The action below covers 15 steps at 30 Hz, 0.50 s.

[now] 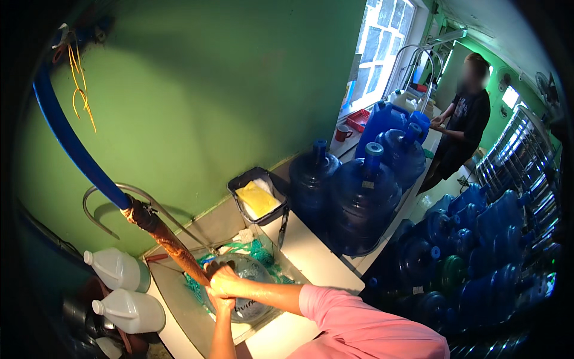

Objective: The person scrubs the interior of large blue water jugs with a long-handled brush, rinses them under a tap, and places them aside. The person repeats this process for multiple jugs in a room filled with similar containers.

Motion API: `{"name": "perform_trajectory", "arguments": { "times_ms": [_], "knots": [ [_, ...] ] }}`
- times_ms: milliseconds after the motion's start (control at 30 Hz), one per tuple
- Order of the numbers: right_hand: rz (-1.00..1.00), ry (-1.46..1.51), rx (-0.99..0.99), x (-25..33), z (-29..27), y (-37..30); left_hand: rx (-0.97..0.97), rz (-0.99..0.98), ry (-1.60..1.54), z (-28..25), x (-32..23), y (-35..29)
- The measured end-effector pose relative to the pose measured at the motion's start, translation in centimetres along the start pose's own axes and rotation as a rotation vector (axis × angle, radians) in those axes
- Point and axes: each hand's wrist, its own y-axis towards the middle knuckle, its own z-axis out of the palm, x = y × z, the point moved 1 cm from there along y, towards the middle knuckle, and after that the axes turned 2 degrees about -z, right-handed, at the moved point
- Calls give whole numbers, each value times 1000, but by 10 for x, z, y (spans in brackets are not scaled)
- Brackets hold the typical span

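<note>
A thick blue hose (81, 146) comes down from the upper left, and its lower length is wrapped in worn orange-brown material. My right hand (223, 281) closes round the lower end of this hose. Just below it, my left hand (219, 300) is closed at the same end, its fingers partly hidden. Under and beside both hands, a large clear round water jug (254, 269) lies in a tiled basin (173, 284). My hands cover part of the jug, so I cannot tell where its mouth is. Green netting (258, 252) lies around the jug.
Two white jugs (128, 311) stand left of the basin. A dark tub (278, 209) with a yellow cloth sits behind it. Large blue water bottles (365, 197) stand on the counter; many more (418, 263) fill the right floor. A person (469, 110) stands farther back. A curved metal pipe (98, 221) reaches over the basin.
</note>
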Motion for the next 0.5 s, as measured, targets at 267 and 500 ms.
{"name": "perform_trajectory", "arguments": {
  "times_ms": [267, 500],
  "knots": [
    [290, 120, 440, -14, -15, 5, 104, 89, 474, -6, -6, 10],
    [-83, 280, 4, -8, -29, -6, 87, 91, 355, -15, -46, 10]
  ]
}}
